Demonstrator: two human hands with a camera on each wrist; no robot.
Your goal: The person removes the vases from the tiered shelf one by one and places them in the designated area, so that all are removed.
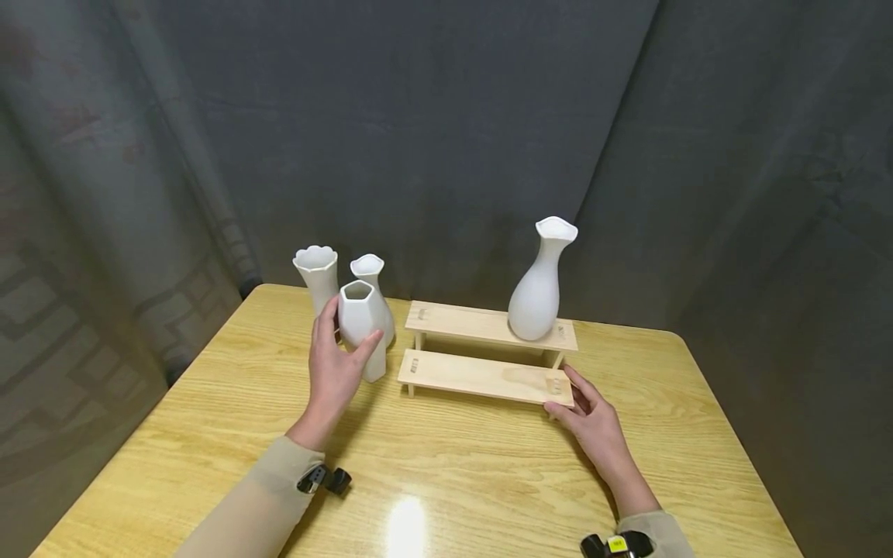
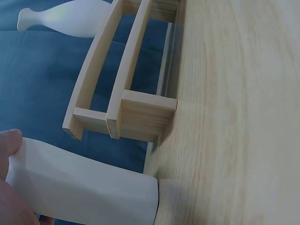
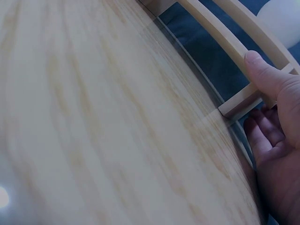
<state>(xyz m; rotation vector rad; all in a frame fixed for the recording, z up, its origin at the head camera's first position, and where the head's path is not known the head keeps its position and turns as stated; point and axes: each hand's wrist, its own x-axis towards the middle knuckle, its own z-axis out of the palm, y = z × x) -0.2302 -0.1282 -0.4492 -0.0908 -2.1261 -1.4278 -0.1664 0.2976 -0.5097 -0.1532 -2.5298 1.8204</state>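
Note:
My left hand [image 1: 335, 368] grips a white vase with an angular mouth [image 1: 359, 314], thumb on its near side. In the left wrist view that vase [image 2: 84, 183] stands upright with its base at the tabletop. To its right is a two-tier wooden display stand [image 1: 481, 376]. My right hand [image 1: 596, 426] holds the right end of the stand's lower board. The right wrist view has the thumb [image 3: 265, 75] on the board's edge and the other fingers curled behind the leg. A tall white vase with a wavy rim [image 1: 536, 298] stands on the right of the upper board.
Behind the held vase are a scalloped-rim white vase [image 1: 317, 275] and a slim-necked white vase [image 1: 368, 267], both partly hidden. Everything is on a light wooden table [image 1: 446, 473]. A dark grey curtain [image 1: 418, 155] hangs behind its far edge.

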